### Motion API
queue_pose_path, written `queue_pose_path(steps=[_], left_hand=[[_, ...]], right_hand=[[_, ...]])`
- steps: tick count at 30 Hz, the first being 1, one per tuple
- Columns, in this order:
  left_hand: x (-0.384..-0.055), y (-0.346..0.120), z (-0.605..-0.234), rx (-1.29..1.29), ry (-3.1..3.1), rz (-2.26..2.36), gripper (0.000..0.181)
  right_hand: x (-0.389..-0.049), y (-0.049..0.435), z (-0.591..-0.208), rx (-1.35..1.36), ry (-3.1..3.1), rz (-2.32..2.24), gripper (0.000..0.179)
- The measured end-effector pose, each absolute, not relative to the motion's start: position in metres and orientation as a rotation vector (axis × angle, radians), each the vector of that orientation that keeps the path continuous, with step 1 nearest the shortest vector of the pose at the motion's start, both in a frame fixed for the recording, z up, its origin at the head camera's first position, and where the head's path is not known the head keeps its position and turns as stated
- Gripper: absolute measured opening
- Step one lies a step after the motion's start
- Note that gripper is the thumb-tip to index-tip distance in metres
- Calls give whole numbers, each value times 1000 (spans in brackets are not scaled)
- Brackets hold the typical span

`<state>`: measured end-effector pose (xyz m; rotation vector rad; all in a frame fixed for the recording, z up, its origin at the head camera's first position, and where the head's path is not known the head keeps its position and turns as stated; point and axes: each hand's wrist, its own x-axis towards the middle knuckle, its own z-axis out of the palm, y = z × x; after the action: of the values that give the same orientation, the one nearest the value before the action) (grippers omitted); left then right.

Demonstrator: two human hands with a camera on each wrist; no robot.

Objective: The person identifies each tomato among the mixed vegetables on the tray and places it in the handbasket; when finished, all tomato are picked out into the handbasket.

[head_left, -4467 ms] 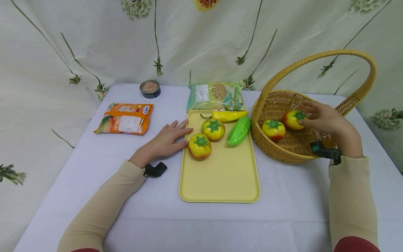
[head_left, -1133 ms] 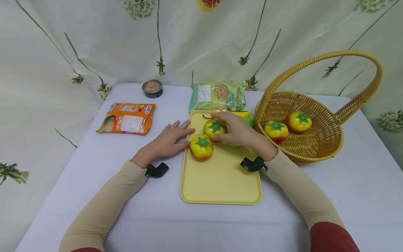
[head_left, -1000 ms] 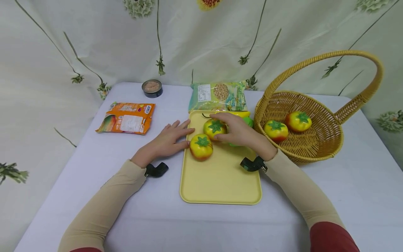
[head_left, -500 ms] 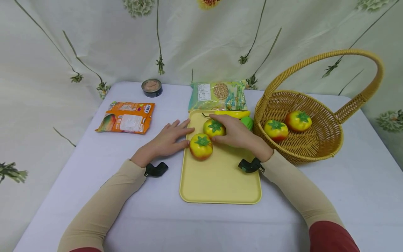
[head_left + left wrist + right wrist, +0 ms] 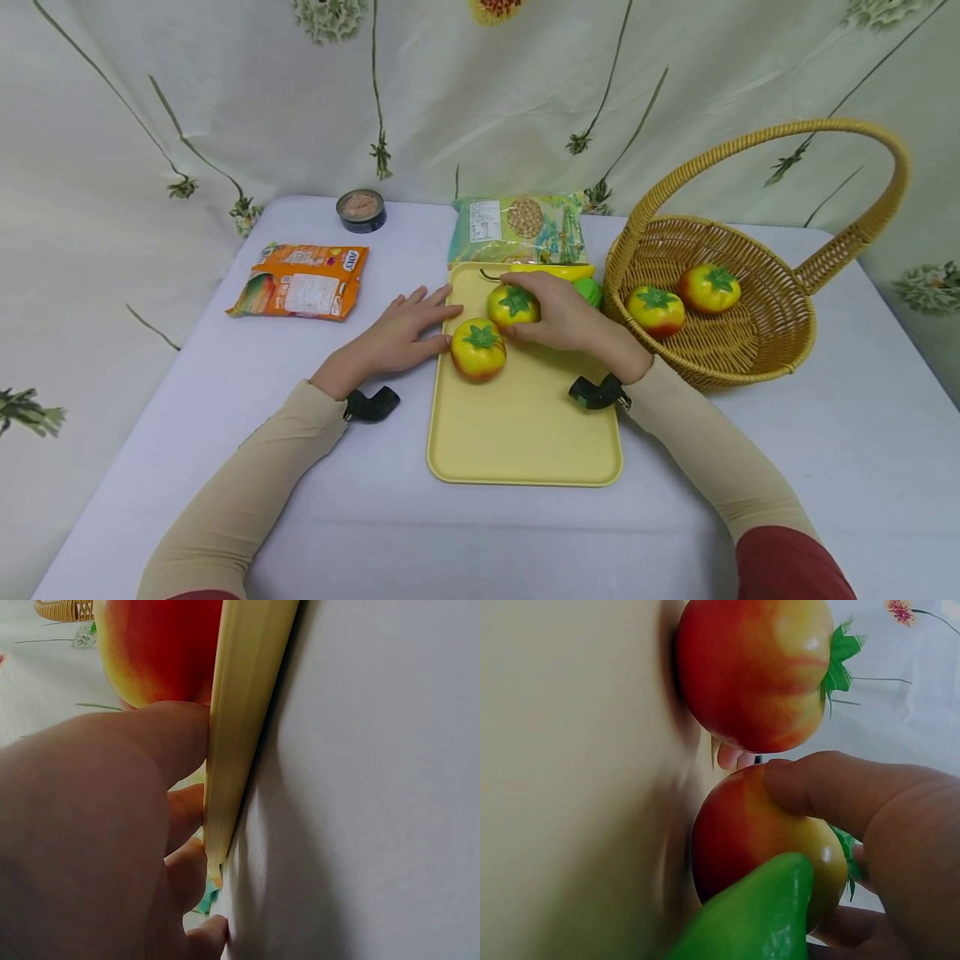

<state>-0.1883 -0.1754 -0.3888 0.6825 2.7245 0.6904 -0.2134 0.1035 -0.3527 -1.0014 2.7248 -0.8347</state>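
Note:
In the head view, my right hand (image 5: pixel 558 312) grips the farther yellow-red tomato (image 5: pixel 514 306) on a yellow tray (image 5: pixel 525 433), thumb on its near side and fingers beyond. The right wrist view shows the thumb (image 5: pixel 825 784) pressed to that tomato's side. A second tomato (image 5: pixel 478 350) sits just nearer and to the left. My left hand (image 5: pixel 401 333) lies with fingers spread at the tray's left edge, its fingertips touching the rim (image 5: pixel 240 735). Behind the right hand are a yellow pepper (image 5: pixel 562 271) and a green vegetable (image 5: pixel 588 291), both partly hidden.
A wicker basket (image 5: pixel 780 333) with a tall handle stands right of the tray, holding two more tomatoes (image 5: pixel 708 288). A bag of beans (image 5: pixel 525 229) lies behind the tray. An orange snack packet (image 5: pixel 303 281) and a round tin (image 5: pixel 361 210) lie at the left.
My right hand has left the basket, where its tomato stays, and moved left to the tray's farther tomato, now in its grip. The left hand has kept its place.

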Motion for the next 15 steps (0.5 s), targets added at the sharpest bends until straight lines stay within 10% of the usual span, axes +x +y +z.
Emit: queue_pose_path(steps=[15], left_hand=[[-188, -176, -389, 677, 2723, 692, 56]], right_hand=[[-216, 105, -351, -957, 2696, -915, 79]])
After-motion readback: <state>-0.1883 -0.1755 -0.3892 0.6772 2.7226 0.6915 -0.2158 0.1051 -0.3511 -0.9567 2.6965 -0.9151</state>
